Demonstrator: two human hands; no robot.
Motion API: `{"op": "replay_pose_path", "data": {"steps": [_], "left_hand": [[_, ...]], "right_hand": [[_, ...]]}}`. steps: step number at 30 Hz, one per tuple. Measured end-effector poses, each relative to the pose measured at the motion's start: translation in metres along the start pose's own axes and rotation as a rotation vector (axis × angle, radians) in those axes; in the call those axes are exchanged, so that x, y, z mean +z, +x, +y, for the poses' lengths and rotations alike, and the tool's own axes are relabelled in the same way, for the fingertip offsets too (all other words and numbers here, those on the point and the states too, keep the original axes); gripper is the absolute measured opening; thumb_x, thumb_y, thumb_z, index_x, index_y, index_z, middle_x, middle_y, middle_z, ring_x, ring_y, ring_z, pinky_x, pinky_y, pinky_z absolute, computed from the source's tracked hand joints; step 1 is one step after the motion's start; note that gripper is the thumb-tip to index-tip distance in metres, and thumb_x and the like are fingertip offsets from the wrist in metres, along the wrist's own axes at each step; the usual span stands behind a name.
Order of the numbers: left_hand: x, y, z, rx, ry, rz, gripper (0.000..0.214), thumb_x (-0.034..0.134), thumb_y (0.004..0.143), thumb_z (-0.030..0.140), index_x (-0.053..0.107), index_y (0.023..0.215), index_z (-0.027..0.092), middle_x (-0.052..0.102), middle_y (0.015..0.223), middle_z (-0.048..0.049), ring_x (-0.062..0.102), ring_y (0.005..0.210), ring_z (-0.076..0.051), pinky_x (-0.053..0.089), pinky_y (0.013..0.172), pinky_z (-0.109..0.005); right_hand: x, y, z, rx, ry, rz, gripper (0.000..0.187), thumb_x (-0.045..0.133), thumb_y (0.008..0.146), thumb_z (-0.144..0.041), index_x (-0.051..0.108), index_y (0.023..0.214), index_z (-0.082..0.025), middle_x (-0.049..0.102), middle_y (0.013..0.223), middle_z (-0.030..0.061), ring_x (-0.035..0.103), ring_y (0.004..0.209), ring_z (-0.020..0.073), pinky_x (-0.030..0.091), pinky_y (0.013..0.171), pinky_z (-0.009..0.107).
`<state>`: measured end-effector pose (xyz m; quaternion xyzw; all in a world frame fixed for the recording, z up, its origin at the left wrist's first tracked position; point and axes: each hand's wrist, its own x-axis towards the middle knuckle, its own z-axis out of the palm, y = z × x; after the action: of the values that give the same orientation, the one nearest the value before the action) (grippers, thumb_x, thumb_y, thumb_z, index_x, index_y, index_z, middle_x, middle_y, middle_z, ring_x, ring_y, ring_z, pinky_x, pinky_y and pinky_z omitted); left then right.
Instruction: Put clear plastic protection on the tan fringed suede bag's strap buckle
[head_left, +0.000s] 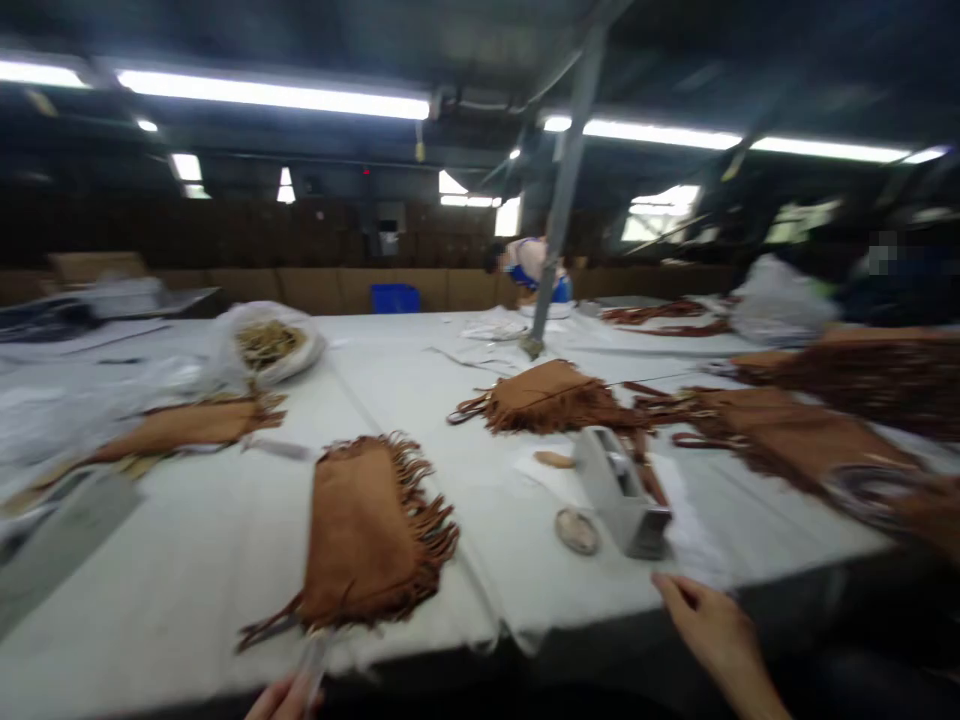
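At the bottom edge, my left hand [281, 700] is closed on a pale, translucent strip [315, 655]. The strip reaches up to the near edge of a brown fringed suede pouch [356, 535], which lies flat on the white-covered table. A thin cord or strap trails from the pouch's near left corner. My right hand [716, 635] is at the table's front edge, thumb and forefinger pinched together; whatever may be between them cannot be made out. Just beyond it stands a grey tape dispenser [622, 495], with a small round, shiny object [577, 531] to its left.
More brown fringed bags [547, 395] lie farther back and in a pile [810, 430] at right. A plastic bag of tan strips [268, 345] sits back left. A metal post [570, 180] rises from the table. Beyond it, another person [534, 265] bends forward.
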<state>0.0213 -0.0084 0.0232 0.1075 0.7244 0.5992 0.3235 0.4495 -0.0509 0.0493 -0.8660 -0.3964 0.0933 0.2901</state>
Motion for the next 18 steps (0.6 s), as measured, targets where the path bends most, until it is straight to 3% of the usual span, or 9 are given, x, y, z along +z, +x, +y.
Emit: {"op": "replay_pose_path", "data": {"steps": [2, 3, 4, 6, 9, 11, 15, 18], "left_hand": [[-0.018, 0.019, -0.010, 0.016, 0.015, -0.075, 0.055, 0.081, 0.038, 0.063, 0.071, 0.065, 0.016, 0.064, 0.054, 0.0009, 0.054, 0.046, -0.015, 0.042, 0.044, -0.027], [-0.024, 0.028, -0.016, 0.040, 0.021, -0.164, 0.057, 0.083, 0.032, 0.062, 0.069, 0.061, 0.014, 0.062, 0.050, -0.0002, 0.051, 0.042, -0.013, 0.039, 0.042, -0.025], [-0.029, 0.035, -0.021, 0.101, 0.037, -0.326, 0.057, 0.080, 0.039, 0.064, 0.068, 0.061, 0.013, 0.061, 0.050, -0.0012, 0.048, 0.042, -0.011, 0.036, 0.042, -0.023], [-0.032, 0.046, -0.030, 0.196, 0.064, -0.455, 0.055, 0.074, 0.053, 0.066, 0.065, 0.064, 0.013, 0.061, 0.052, -0.0017, 0.045, 0.042, -0.009, 0.033, 0.042, -0.021], [-0.028, 0.048, -0.037, 0.268, 0.104, -0.451, 0.049, 0.065, 0.068, 0.062, 0.063, 0.072, 0.013, 0.061, 0.056, -0.0015, 0.047, 0.045, -0.009, 0.035, 0.045, -0.020], [-0.026, 0.044, -0.039, 0.292, 0.129, -0.448, 0.046, 0.060, 0.074, 0.059, 0.063, 0.076, 0.013, 0.061, 0.058, -0.0014, 0.048, 0.047, -0.010, 0.036, 0.047, -0.021], [-0.028, 0.038, -0.035, 0.341, 0.186, -0.444, 0.042, 0.054, 0.081, 0.054, 0.064, 0.079, 0.014, 0.063, 0.062, -0.0029, 0.053, 0.053, -0.014, 0.039, 0.053, -0.023], [-0.030, 0.035, -0.030, 0.378, 0.220, -0.443, 0.039, 0.051, 0.084, 0.050, 0.066, 0.081, 0.014, 0.067, 0.070, -0.0065, 0.059, 0.064, -0.018, 0.042, 0.060, -0.025]], "right_hand": [[0.021, -0.007, -0.034, -0.081, 0.010, -0.166, 0.046, 0.048, 0.063, -0.057, 0.074, 0.076, -0.021, 0.074, 0.083, 0.0094, 0.066, 0.086, 0.0329, 0.047, 0.070, 0.033], [0.033, -0.014, -0.056, -0.146, 0.041, -0.269, 0.045, 0.051, 0.063, -0.058, 0.074, 0.077, -0.022, 0.074, 0.084, 0.0076, 0.066, 0.086, 0.0315, 0.048, 0.071, 0.032], [0.046, -0.024, -0.080, -0.226, 0.085, -0.380, 0.044, 0.053, 0.063, -0.059, 0.074, 0.077, -0.023, 0.074, 0.083, 0.0061, 0.066, 0.085, 0.0296, 0.048, 0.072, 0.030], [0.067, -0.055, -0.130, -0.421, 0.188, -0.596, 0.043, 0.054, 0.068, -0.060, 0.072, 0.072, -0.021, 0.073, 0.077, 0.0048, 0.066, 0.078, 0.0252, 0.048, 0.070, 0.027], [0.091, -0.107, -0.199, -0.659, 0.336, -0.842, 0.044, 0.049, 0.079, -0.055, 0.069, 0.070, -0.017, 0.068, 0.069, 0.0041, 0.061, 0.069, 0.0197, 0.045, 0.063, 0.024], [0.109, -0.133, -0.232, -0.733, 0.440, -0.970, 0.042, 0.050, 0.081, -0.051, 0.069, 0.070, -0.016, 0.067, 0.069, 0.0036, 0.058, 0.067, 0.0173, 0.043, 0.061, 0.022], [0.152, -0.159, -0.266, -0.732, 0.567, -1.136, 0.040, 0.051, 0.080, -0.046, 0.068, 0.068, -0.012, 0.063, 0.065, 0.0034, 0.052, 0.061, 0.0134, 0.038, 0.055, 0.020], [0.182, -0.166, -0.271, -0.685, 0.509, -1.141, 0.039, 0.051, 0.077, -0.043, 0.067, 0.063, -0.010, 0.059, 0.059, 0.0027, 0.047, 0.056, 0.0117, 0.033, 0.051, 0.020]]}}
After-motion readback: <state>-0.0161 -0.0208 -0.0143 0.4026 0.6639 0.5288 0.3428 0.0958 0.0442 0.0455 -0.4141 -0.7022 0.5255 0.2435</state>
